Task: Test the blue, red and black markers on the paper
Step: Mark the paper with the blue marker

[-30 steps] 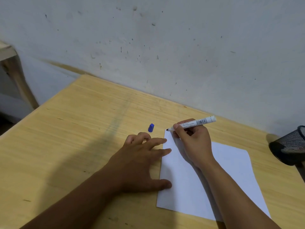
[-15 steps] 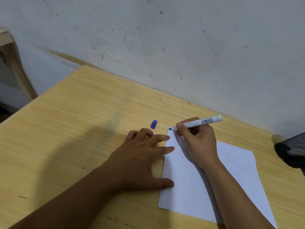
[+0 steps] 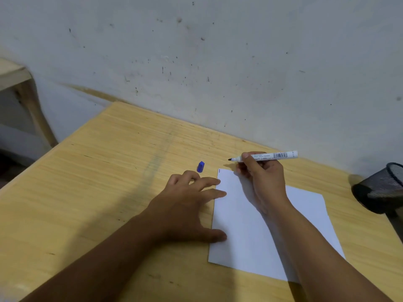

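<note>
A white sheet of paper (image 3: 250,232) lies on the wooden table (image 3: 98,182). A short dark mark (image 3: 219,170) shows at its far left corner. My right hand (image 3: 261,182) grips an uncapped white-barrelled marker (image 3: 270,155), tip pointing left and lifted just above the paper's far corner. My left hand (image 3: 187,205) lies flat on the table, fingers spread, fingertips and thumb resting on the paper's left edge. The blue cap (image 3: 200,166) lies on the table just beyond my left fingers.
A black mesh pen holder (image 3: 379,190) stands at the right edge of the table. A marked white wall (image 3: 218,62) rises right behind the table. A wooden furniture leg (image 3: 32,105) stands at the far left beyond the table edge.
The marker tip touched the paper's far left corner and has since lifted, leaving a short mark. My left hand has stayed on the paper's edge.
</note>
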